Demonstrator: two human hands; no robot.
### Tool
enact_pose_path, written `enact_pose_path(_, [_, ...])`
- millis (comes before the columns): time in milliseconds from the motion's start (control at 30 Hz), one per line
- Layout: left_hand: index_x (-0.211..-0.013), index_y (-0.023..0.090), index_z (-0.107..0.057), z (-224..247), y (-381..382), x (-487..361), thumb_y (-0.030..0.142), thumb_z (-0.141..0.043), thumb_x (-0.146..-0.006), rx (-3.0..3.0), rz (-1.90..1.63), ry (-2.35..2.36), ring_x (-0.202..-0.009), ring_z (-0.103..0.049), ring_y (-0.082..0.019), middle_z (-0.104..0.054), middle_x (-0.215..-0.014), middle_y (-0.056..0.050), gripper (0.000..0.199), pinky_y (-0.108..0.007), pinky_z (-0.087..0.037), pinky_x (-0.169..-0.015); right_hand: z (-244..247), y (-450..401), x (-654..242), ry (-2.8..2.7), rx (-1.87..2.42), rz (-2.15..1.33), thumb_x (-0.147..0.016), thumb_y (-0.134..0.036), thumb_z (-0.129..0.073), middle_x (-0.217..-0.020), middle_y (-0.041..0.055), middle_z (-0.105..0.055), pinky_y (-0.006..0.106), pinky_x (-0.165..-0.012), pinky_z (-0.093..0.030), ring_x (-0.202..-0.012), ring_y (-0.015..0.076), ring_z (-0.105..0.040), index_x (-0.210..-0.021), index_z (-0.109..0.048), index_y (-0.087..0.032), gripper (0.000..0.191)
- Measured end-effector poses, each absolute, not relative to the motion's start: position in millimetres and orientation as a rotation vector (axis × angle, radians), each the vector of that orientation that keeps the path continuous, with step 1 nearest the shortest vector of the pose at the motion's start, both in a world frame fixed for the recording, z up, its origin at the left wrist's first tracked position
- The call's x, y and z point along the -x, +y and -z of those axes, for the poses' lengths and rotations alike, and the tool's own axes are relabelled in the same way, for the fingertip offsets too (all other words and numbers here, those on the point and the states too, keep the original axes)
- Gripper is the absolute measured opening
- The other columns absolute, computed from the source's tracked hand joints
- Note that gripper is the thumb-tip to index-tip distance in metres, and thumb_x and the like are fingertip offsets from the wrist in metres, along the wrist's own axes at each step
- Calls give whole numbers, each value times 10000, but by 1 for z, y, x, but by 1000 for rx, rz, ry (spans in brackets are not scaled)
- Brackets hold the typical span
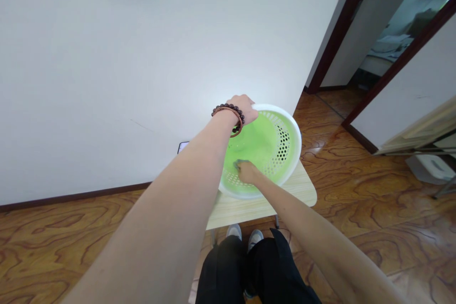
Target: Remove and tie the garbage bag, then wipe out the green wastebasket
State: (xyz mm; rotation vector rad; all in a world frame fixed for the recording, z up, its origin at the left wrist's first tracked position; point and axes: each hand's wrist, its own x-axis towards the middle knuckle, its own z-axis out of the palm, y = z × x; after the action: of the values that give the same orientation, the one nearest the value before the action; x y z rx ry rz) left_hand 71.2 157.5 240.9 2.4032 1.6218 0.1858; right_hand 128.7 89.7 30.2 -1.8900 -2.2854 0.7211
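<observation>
A round green plastic basket [261, 147] with a white rim and perforated sides stands on a small pale wooden table. At its far rim is my left hand [244, 107], with its fingers curled over the edge; a beaded bracelet and a brown band circle that wrist. Inside the basket, my right hand [246, 172] is closed low against the near part of the inner wall. A small greyish-blue bit shows at its fingertips, too small to name. My left forearm hides the left side of the basket.
The pale tabletop [297, 187] shows around the basket's near and right sides. A phone [182, 146] lies partly hidden behind my left arm. A white wall [142, 57] rises directly behind. To the right are a doorway and a white bin [431, 168] on the wooden floor.
</observation>
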Motion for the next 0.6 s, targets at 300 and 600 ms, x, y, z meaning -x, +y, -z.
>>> enact_pose_path(300, [-1082,266,-680,-240,159,-67,305,-560,-684,-2421,-193,1612,-797,-624,-207,-682,-875,-75,417,-275,-453,-644,-38,86,-140,-2426,1898,-685,-890,-159,-423,-1021,141,-686,297,-814,-448,-952,235,-637,-1054,-653,-131,284])
enact_pose_path(600, [-1065,260,-689,-244,156,-67,299,-555,-685,-2430,-169,1623,-819,-613,-197,-685,-872,-69,405,-263,-449,-670,-27,85,-121,-2359,1562,-609,-913,-144,-339,-1272,140,-561,288,-935,-397,-1096,202,-566,-1138,-590,-111,338])
